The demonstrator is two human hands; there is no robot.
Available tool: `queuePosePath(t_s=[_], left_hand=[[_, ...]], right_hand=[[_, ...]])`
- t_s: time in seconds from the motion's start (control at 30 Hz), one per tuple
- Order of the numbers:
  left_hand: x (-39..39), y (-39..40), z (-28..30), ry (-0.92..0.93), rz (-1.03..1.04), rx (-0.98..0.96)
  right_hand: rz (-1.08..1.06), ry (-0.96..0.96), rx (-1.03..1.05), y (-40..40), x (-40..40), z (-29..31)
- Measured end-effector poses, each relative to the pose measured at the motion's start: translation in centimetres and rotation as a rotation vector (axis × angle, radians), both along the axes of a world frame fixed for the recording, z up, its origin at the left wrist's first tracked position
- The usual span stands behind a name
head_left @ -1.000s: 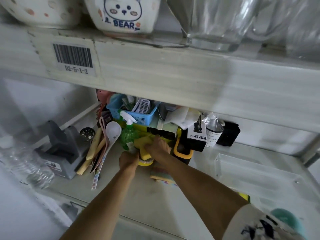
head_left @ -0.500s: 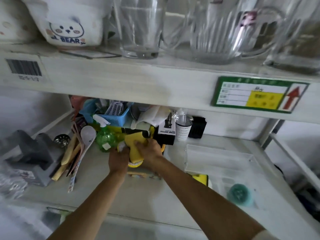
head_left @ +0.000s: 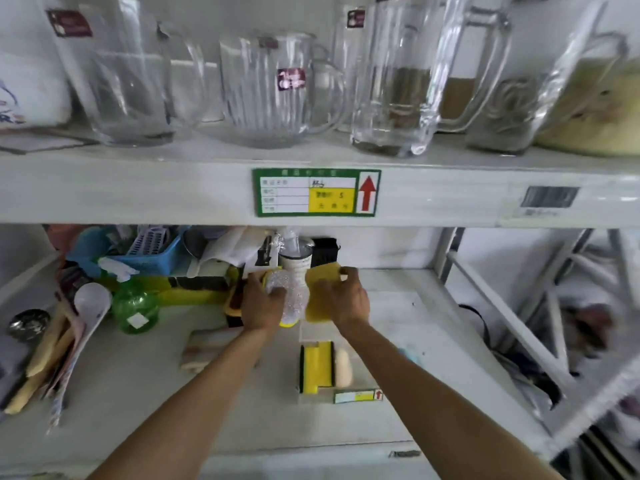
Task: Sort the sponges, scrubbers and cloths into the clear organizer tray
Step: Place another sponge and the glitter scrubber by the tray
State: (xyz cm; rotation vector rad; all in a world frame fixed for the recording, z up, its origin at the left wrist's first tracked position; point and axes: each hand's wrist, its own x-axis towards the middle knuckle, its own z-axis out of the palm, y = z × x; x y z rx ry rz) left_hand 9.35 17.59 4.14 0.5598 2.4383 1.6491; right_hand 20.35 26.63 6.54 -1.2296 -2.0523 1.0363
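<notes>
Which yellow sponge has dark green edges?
The yellow sponge lying in the clear tray, near the person. The yellow piece in the right hand looks plain yellow.

Both bare forearms are reaching forward and up from the bottom edge, converging toward the middle. The left hand is turning palm-down with its fingers curling closed around a glittery silver scrubber pad with a yellow edge. Just beside it, the right hand is pinching a flat yellow rectangular cloth, knuckles facing up and thumb tucked under.
</notes>
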Motion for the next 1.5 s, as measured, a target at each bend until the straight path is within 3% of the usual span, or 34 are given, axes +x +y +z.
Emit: queuePosePath(t_s=[0.23,0.57,1.0,1.27,1.5], left_hand=[[3.2,4.8,0.1,0.117,-0.234,-0.143],[4.1,7.8,0.2,0.176,-0.193,-0.271],[2.9,8.1,-1.8,0.250,-0.175,-0.535],[2.8,7.7,-2.0,0.475,-0.221,-0.676],[2.0,7.4,-2.6,0.496,-0.225,-0.733]], right_hand=[[-0.129,-0.054,0.081,5.3,8.0,-1.5],[-0.362,-0.172,0.239,8.4,14.9,-4.0],[-0.288,-0.419,0.308,8.5,15.2,-7.3],[-0.146,-0.518,0.371,8.2,15.5,-8.6],[-0.196,-0.479,0.344,7.8,15.1,-8.5]])
